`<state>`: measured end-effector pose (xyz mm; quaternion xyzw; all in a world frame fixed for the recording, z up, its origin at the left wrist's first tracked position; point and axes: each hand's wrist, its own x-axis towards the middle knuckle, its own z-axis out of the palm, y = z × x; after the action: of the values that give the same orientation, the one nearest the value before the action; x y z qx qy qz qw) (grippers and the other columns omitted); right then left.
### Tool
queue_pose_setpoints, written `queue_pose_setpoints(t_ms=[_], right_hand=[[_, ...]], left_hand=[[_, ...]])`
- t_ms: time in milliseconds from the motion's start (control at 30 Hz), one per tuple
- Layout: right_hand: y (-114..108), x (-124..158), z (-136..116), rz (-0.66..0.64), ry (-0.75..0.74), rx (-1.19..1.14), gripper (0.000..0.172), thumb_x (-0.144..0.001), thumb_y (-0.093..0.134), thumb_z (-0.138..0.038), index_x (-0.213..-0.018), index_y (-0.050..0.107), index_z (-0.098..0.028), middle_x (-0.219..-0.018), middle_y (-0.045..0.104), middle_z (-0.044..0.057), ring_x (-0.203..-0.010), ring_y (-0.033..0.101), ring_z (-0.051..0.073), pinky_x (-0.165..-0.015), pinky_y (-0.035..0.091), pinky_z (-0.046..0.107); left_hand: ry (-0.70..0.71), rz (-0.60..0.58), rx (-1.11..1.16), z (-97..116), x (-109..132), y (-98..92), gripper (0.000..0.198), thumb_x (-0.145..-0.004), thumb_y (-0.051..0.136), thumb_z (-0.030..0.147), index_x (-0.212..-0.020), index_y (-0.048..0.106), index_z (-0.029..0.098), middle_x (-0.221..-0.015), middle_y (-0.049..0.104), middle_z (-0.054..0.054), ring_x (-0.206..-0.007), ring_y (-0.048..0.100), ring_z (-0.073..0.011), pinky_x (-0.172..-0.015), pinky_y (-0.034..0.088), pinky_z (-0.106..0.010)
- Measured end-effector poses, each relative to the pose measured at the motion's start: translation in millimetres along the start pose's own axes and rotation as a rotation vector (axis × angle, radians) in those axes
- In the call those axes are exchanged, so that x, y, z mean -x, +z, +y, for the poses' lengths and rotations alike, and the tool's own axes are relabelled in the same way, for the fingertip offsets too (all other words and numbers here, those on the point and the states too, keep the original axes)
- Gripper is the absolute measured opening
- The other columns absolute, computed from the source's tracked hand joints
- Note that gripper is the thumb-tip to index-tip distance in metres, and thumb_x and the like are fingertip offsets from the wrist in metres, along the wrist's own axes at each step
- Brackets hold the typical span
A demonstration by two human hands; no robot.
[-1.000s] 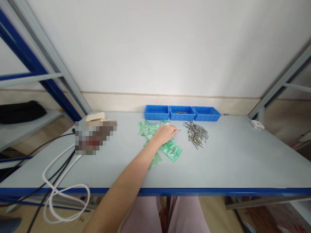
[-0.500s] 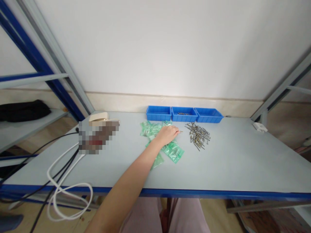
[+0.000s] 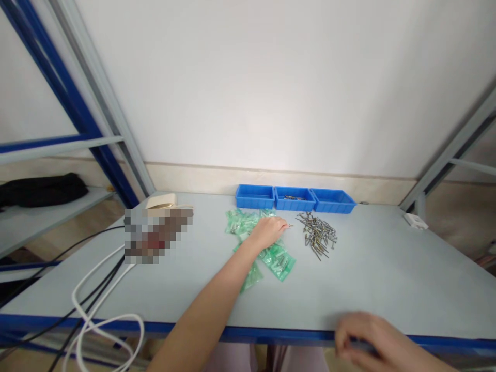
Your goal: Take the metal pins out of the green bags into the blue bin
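Observation:
My left hand [image 3: 268,230] reaches across the grey table [image 3: 387,268] and lies on a heap of small green plastic bags [image 3: 279,261]. Its fingers are pinched together, and a small screw [image 3: 289,226] pokes out from the fingertips toward a loose pile of screws [image 3: 320,236] just to the right. Behind both stand three blue bins [image 3: 253,196] in a row; the middle bin [image 3: 294,198] has a few screws in it. My right hand [image 3: 368,341] is at the bottom right, slightly blurred, with fingers curled over the table's blue front edge.
A beige device [image 3: 160,200] and a pixelated patch lie at the left back. White and black cables [image 3: 96,320] trail off the front left corner. A small white block [image 3: 416,221] sits at the far right. A black bag [image 3: 42,188] rests on the left shelf.
My right hand has come into view at the table's front edge. The camera has tipped a little upward. My left hand stays on the green bags.

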<state>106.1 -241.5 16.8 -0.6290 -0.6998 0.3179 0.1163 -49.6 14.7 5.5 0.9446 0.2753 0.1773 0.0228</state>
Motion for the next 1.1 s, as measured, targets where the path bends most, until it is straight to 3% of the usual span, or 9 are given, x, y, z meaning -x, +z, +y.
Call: queue_pose_setpoints(t_ms=[67, 167, 267, 333, 500, 667, 767, 967, 1100], right_hand=[[-32, -43, -11, 0.21, -0.154, -0.034, 0.027, -0.09, 0.041, -0.04, -0.085, 0.061, -0.021, -0.089, 0.064, 0.004, -0.085, 0.058, 0.018, -0.08, 0.045, 0.028], [-63, -111, -11, 0.598, -0.281, 0.089, 0.022, -0.088, 0.045, -0.036, -0.098, 0.058, -0.021, -0.096, 0.062, 0.005, -0.085, 0.056, 0.019, -0.078, 0.044, 0.031], [-69, -164, 4, 0.729, -0.386, 0.225, 0.024, -0.084, 0.053, -0.035, -0.103, 0.057, -0.021, -0.103, 0.061, 0.007, -0.095, 0.054, 0.023, -0.083, 0.041, 0.035], [-63, -184, 13, 0.752, -0.365, 0.202, 0.02, -0.085, 0.052, -0.034, -0.098, 0.059, -0.021, -0.096, 0.063, 0.006, -0.087, 0.056, 0.021, -0.078, 0.042, 0.033], [-52, -182, 22, 0.727, -0.317, 0.203, 0.021, -0.088, 0.048, -0.034, -0.085, 0.064, -0.022, -0.082, 0.066, 0.003, -0.076, 0.058, 0.019, -0.072, 0.039, 0.03], [-59, -171, 19, 0.677, -0.272, 0.028, 0.029, -0.089, 0.044, -0.037, -0.074, 0.063, -0.021, -0.073, 0.066, -0.001, -0.069, 0.059, 0.016, -0.067, 0.037, 0.026], [-59, -172, 17, 0.634, -0.266, -0.076, 0.033, -0.089, 0.043, -0.038, -0.067, 0.06, -0.019, -0.064, 0.062, -0.001, -0.062, 0.056, 0.014, -0.062, 0.036, 0.024], [-52, -175, 19, 0.646, -0.33, -0.177, 0.019, -0.087, 0.047, -0.035, -0.085, 0.056, -0.019, -0.073, 0.062, -0.001, -0.065, 0.056, 0.014, -0.063, 0.038, 0.022], [-55, -173, 18, 0.655, -0.342, -0.061, 0.022, -0.088, 0.046, -0.035, -0.077, 0.058, -0.02, -0.072, 0.063, -0.001, -0.068, 0.056, 0.014, -0.066, 0.036, 0.023]], left_hand=[[-0.019, 0.009, 0.04, 0, 0, -1.6, 0.028, -0.091, 0.039, 0.028, -0.087, 0.064, 0.017, -0.09, 0.067, -0.006, -0.083, 0.062, -0.0185, -0.071, 0.043, -0.025], [-0.058, 0.043, 0.103, 0, 1, -5.2, 0.028, -0.091, 0.039, 0.03, -0.087, 0.064, 0.018, -0.087, 0.068, -0.005, -0.08, 0.061, -0.0179, -0.07, 0.042, -0.025], [-0.092, 0.077, 0.169, -2, 3, -9.1, 0.027, -0.09, 0.04, 0.028, -0.083, 0.063, 0.019, -0.079, 0.067, -0.002, -0.075, 0.061, -0.0162, -0.067, 0.04, -0.023], [-0.107, 0.09, 0.217, -3, 3, -10.2, 0.026, -0.09, 0.04, 0.026, -0.078, 0.062, 0.019, -0.074, 0.066, -0.001, -0.072, 0.06, -0.015, -0.066, 0.039, -0.022], [-0.113, 0.08, 0.338, 4, 1, -6.8, 0.031, -0.091, 0.038, 0.028, -0.069, 0.058, 0.019, -0.065, 0.063, 0.001, -0.066, 0.058, -0.0133, -0.065, 0.037, -0.021], [-0.144, 0.103, 0.43, 14, -1, -6.2, 0.025, -0.09, 0.037, 0.032, -0.083, 0.058, 0.02, -0.065, 0.062, 0.003, -0.061, 0.056, -0.0127, -0.061, 0.036, -0.021], [-0.15, 0.148, 0.441, 15, -1, -9.6, 0.026, -0.089, 0.038, 0.029, -0.076, 0.058, 0.02, -0.062, 0.059, 0.003, -0.058, 0.053, -0.0115, -0.059, 0.035, -0.021], [-0.124, 0.163, 0.445, 12, 1, -10.7, 0.036, -0.09, 0.036, 0.03, -0.061, 0.054, 0.018, -0.058, 0.057, 0.002, -0.057, 0.051, -0.0111, -0.06, 0.034, -0.021], [-0.12, 0.116, 0.453, 10, 1, -7.1, 0.036, -0.091, 0.034, 0.034, -0.067, 0.056, 0.018, -0.059, 0.059, 0.003, -0.056, 0.052, -0.0113, -0.059, 0.035, -0.021]])
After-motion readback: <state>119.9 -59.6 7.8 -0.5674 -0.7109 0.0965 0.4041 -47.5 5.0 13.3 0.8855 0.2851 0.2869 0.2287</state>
